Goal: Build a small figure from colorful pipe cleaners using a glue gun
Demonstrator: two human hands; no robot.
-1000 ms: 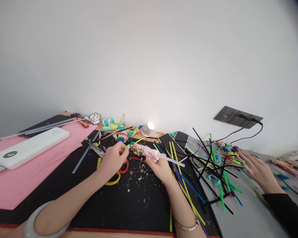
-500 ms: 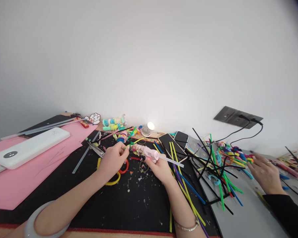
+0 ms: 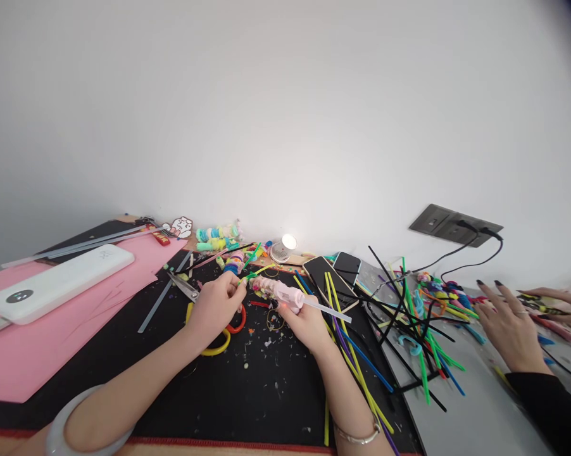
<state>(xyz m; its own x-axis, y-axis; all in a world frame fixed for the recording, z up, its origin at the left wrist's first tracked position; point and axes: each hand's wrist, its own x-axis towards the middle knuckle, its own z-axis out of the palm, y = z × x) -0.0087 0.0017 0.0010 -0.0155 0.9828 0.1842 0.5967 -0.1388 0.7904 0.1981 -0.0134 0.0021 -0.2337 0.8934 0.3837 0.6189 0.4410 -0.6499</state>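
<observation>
The person's left hand (image 3: 221, 301) had its grip pinched closed on one thin, fuzzy green-and-yellow stem (image 3: 251, 275), while the right hand (image 3: 304, 323) had its grip wrapped around one smooth pink plastic glue gun (image 3: 288, 296), a single translucent stick (image 3: 330, 309) jutting from its rear. Both things were above the black mat (image 3: 266, 405), toward the counter's back edge; whether gun and stem touched could not be told. The mat, scattered with pale flecks, ended in red stitching along the counter's wooden front edge (image 3: 171, 449). One pair of metal scissors (image 3: 215, 349) with rounded yellow and orange handles lay partly under the left hand. Two flat, glassy phones (image 3: 333, 288) lay near the back edge, and just beyond the mat's right edge sprawled fuzzy stems (image 3: 425, 345), too tangled to count. At left, one rounded white power bank (image 3: 71, 278) rested on smooth pink paper (image 3: 76, 335). Farther right was a co-worker's hand (image 3: 511, 332), fingers spread, below a black sleeve (image 3: 546, 405).
</observation>
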